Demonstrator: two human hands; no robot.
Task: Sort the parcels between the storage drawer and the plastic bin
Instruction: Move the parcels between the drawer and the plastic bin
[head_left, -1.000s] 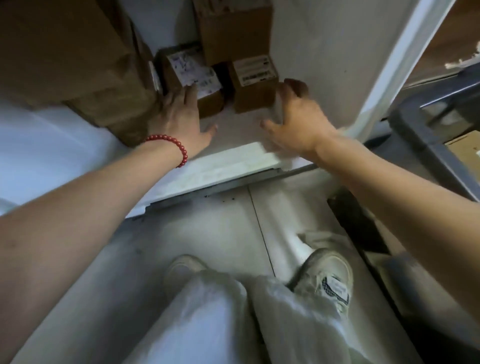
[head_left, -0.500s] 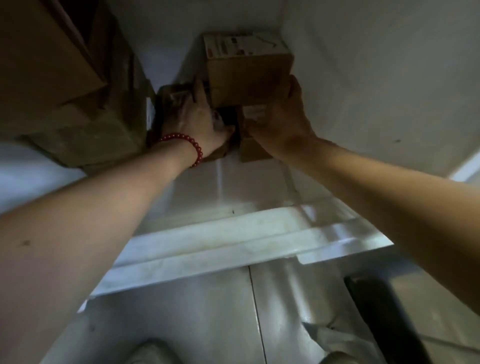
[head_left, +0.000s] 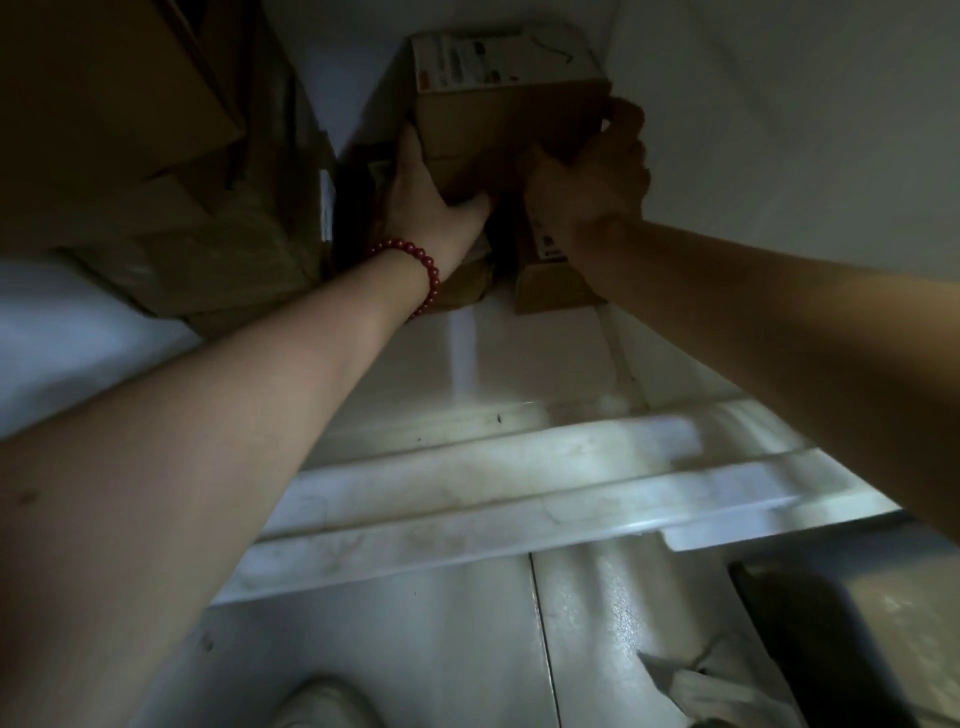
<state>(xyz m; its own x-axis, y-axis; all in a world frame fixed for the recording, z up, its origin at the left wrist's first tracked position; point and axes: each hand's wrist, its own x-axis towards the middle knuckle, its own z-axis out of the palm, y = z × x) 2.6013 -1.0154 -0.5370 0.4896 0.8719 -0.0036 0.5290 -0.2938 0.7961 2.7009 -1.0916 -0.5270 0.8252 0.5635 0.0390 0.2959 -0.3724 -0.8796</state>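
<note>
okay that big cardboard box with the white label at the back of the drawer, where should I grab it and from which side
Grip the tall brown cardboard box by its two opposite side faces, low down, coming from the front. Its right side sits close to the white drawer wall, so the left hand and right hand clamping its lower corners suits it.

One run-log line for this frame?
left hand: grips labelled box | right hand: grips same box | location: deep in drawer | small parcel: untouched below

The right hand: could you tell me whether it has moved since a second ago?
Yes. The right hand has left the drawer's front rim and gone deeper in, onto the tall cardboard box.
</note>
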